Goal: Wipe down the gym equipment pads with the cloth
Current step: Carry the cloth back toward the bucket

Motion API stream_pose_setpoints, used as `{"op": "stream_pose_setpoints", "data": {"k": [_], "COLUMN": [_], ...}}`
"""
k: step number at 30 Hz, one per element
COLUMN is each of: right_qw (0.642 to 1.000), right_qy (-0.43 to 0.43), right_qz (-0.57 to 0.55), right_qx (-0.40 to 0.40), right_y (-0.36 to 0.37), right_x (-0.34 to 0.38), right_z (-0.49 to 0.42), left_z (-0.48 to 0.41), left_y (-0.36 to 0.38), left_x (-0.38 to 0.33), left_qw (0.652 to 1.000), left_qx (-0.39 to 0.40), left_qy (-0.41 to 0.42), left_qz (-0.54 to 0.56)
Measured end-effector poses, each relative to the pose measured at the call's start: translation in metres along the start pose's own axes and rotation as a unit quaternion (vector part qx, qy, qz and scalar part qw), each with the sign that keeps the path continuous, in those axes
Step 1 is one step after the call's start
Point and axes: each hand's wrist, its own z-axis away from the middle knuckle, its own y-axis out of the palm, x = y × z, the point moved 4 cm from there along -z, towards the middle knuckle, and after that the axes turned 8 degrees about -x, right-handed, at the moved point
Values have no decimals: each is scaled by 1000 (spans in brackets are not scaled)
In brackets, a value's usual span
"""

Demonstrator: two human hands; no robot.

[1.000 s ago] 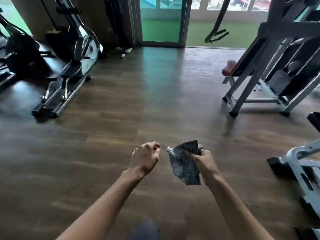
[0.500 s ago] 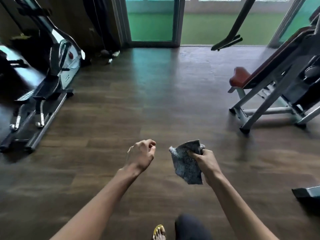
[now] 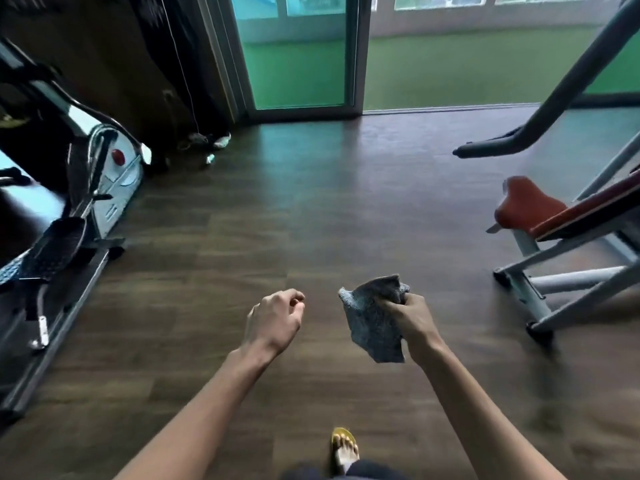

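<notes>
Right hand (image 3: pixel 412 320) grips a crumpled grey speckled cloth (image 3: pixel 372 327); left hand (image 3: pixel 273 320) is loosely curled and empty. Both are well apart from the red padded seat (image 3: pixel 526 206); approaching it likely comes next.

Nothing readable — any markings perhaps lost to blur

Grey speckled cloth (image 3: pixel 372 327) hangs crumpled from the right hand (image 3: pixel 412 322); red-orange pad (image 3: pixel 523 206) sits tilted, well beyond, rightward.
</notes>
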Motion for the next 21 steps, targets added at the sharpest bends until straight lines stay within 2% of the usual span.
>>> {"op": "stream_pose_setpoints", "data": {"k": [5,13,21], "right_qw": [1000,999,989], "right_qy": [4,19,43], "right_qz": [8,-6,-64], "right_qx": [11,-32,-125], "right_y": [53,140,162], "right_x": [69,150,250], "right_z": [-122,-335,-523], "left_z": [-149,-422,-664], "left_y": [-8,9,25], "left_x": [-12,-31,-132], "left_qw": [1000,999,985], "left_qx": [2,34,95], "left_qy": [-8,38,145], "left_qz": [10,15,-7]}}
